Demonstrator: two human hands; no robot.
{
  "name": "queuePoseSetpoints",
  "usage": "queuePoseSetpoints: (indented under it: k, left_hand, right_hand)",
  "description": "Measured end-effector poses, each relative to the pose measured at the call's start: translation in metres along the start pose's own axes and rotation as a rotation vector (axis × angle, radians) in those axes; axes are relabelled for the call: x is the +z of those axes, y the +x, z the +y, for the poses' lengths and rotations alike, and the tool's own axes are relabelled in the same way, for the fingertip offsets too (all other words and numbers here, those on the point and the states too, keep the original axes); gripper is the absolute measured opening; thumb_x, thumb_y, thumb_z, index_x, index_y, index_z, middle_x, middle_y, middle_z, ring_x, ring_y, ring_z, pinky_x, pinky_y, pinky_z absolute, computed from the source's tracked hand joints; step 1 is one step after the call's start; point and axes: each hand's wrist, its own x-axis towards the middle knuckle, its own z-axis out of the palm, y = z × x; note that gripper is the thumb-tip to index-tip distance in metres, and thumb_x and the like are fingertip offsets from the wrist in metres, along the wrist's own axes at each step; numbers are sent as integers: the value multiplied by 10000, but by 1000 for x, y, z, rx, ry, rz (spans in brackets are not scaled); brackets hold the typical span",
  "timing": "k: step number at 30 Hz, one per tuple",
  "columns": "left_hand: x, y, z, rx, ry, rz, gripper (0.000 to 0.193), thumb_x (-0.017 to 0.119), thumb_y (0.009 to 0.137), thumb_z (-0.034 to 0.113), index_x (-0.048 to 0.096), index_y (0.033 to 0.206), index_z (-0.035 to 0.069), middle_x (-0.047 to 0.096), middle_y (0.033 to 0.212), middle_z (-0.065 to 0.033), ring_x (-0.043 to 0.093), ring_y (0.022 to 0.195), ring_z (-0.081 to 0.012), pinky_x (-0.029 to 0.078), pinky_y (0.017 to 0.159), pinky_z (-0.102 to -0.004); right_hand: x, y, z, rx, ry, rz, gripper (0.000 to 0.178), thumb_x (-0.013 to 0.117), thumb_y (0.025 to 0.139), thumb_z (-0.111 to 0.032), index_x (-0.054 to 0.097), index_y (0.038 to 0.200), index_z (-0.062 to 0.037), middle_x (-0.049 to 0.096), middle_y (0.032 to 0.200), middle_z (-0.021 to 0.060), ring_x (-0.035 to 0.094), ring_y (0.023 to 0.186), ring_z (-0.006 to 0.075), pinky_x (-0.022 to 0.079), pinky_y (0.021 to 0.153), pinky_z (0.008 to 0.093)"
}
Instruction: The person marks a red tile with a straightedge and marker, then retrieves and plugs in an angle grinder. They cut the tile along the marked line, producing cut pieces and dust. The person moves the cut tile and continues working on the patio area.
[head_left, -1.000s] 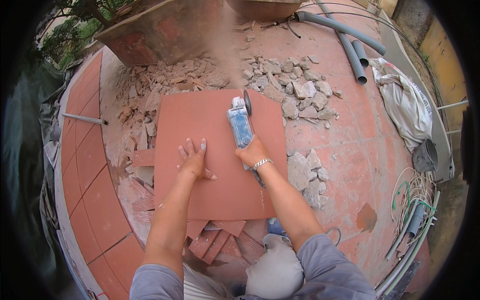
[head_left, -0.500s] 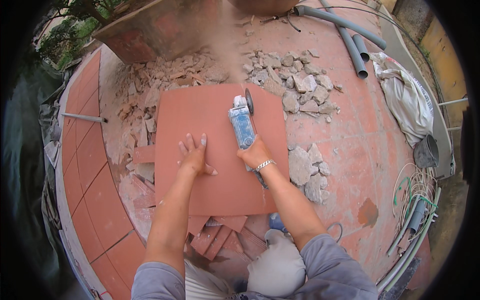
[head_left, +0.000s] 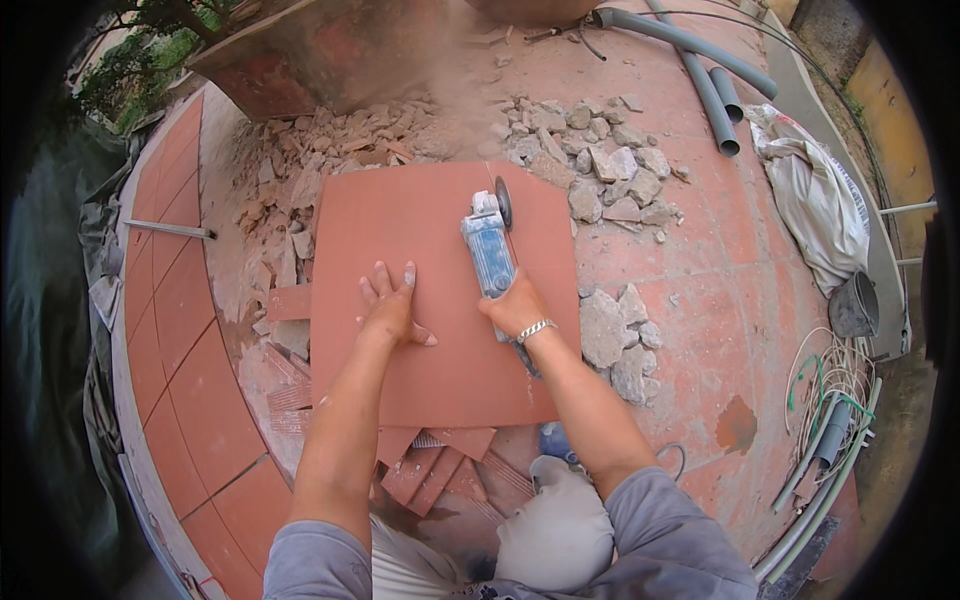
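Note:
A large square terracotta tile lies in front of me. On its left half, my left hand rests flat with the fingers spread. My right hand is wrapped around the body of a blue angle grinder, whose head points away from me. The grinder's dark cutting disc stands on edge over the right side of the tile, near its far edge. A pale line runs across the tile along the disc. A chain bracelet circles my right wrist.
Broken rubble lies beyond and right of the tile. Cut tile strips are near my knees. Grey pipes, a white sack, a black bucket and coiled hoses lie at the right. Laid tiles run along the left.
The plume of dust beyond the grinder has thinned and spread. Both hands and the grinder hold nearly the same place on the tile.

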Motion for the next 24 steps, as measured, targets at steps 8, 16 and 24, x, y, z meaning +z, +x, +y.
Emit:
queuePoseSetpoints:
  k: [8, 16, 24]
  left_hand:
    - [1, 1, 1, 3, 19, 8, 1466, 1007, 534, 273, 51, 1643, 344, -129, 1707, -145, -70, 1557, -448, 328, 1104, -759]
    - [4, 3, -1, 2, 42, 19, 1476, 1009, 525, 290, 45, 1642, 351, -120, 1707, -150, -64, 1555, -456, 365, 1084, -753]
    - [5, 7, -1, -6, 48, 8, 1488, 1012, 515, 309, 37, 1639, 359, -126, 1706, -147, -71, 1552, -460, 360, 1086, -760]
  right_hand:
    - [1, -14, 5, -2, -61, 6, 625, 755, 748, -296, 503, 1165, 96, 704, 991, 309, 718, 937, 432, 574, 828, 469]
    - [-3, -29, 9, 34, 7, -37, 624, 744, 756, -295, 499, 1172, 100, 710, 939, 300, 739, 833, 403, 591, 762, 448]
    - [2, -35, 15, -3, -59, 18, 635, 738, 767, -286, 477, 1197, 101, 714, 843, 264, 744, 738, 362, 599, 692, 427]
